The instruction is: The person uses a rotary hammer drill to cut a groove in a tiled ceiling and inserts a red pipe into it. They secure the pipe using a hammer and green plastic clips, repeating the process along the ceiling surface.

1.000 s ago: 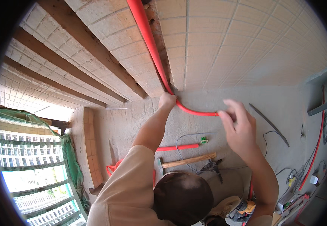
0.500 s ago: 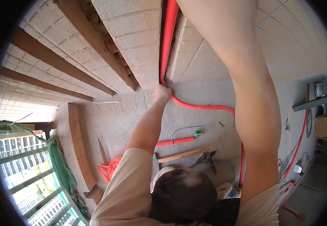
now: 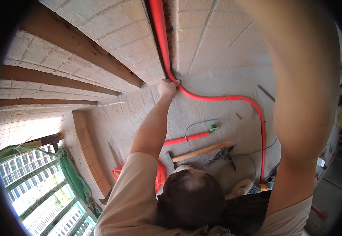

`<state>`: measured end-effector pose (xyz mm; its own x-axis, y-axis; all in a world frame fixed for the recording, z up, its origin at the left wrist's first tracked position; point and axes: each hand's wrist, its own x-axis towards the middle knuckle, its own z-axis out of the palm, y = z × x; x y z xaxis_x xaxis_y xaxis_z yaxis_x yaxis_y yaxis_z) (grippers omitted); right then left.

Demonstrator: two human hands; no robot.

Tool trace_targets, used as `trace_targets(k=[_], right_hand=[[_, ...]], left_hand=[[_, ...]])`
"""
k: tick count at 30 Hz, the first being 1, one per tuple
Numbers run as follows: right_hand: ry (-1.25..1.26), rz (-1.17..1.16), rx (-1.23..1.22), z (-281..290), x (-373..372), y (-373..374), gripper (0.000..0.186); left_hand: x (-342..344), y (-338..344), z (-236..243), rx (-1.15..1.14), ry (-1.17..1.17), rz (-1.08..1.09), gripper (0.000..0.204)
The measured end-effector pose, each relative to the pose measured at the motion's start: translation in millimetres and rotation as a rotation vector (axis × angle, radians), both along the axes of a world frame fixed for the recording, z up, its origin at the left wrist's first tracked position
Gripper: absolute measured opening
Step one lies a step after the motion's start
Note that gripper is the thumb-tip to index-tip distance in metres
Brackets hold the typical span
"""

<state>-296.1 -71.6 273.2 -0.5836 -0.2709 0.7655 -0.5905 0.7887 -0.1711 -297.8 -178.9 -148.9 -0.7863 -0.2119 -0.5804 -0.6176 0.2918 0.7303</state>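
A red conduit pipe (image 3: 218, 98) runs down a slot cut in the tiled wall, bends at the wall's foot and curves across the concrete floor. My left hand (image 3: 167, 88) is closed on it at that bend, low against the wall, with fingertips showing beside the pipe. My right arm (image 3: 303, 98) reaches up past the top of the view, so its hand is hidden from sight. The upper stretch of pipe (image 3: 160, 29) sits in the slot.
On the floor lie a loose red pipe piece (image 3: 187, 139), a green-bristled brush (image 3: 213, 128), a wooden-handled hammer (image 3: 199, 153), a thin cable and a red plastic bag (image 3: 160, 176). Open brown slots (image 3: 76, 45) cross the wall at left. Green netting (image 3: 70, 169) hangs by the railing.
The view has shifted, and my right arm stands farther to the right, uncovering more of the curved pipe. My left hand stays on the pipe at the wall's foot.
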Motion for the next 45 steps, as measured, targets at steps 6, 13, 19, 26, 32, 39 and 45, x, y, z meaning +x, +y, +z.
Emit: trace_targets(k=[6, 13, 19, 26, 32, 39, 45], right_hand=[[-0.015, 0.005, 0.016, -3.4, 4.3, 3.1, 0.014], [-0.038, 0.022, 0.006, -7.4, 1.1, 1.8, 0.012], [-0.013, 0.015, 0.008, 0.5, 6.9, 6.4, 0.011], [0.0, 0.008, 0.011, -4.3, 4.6, 4.3, 0.01], [0.026, 0.009, 0.011, -4.8, 1.8, 3.2, 0.01], [0.091, -0.022, 0.098, -12.5, -1.5, 1.2, 0.009], [-0.02, 0.119, 0.103, -22.8, 15.6, 20.6, 0.007]], left_hand=[[-2.9, -3.0, 9.3, -0.001, -0.062, 0.038, 0.031], [-2.2, -9.0, 0.0, -0.05, -0.061, 0.04, 0.035], [-4.2, -8.0, 1.2, -0.058, -0.037, 0.033, 0.036], [-4.2, -12.6, 6.0, -0.008, -0.09, -0.01, 0.037], [-5.0, -15.4, -1.6, 0.017, -0.041, -0.002, 0.037], [-9.4, -17.0, -9.5, 0.003, -0.089, 0.028, 0.04], [-10.2, -19.2, -4.8, 0.087, -0.12, 0.061, 0.034]])
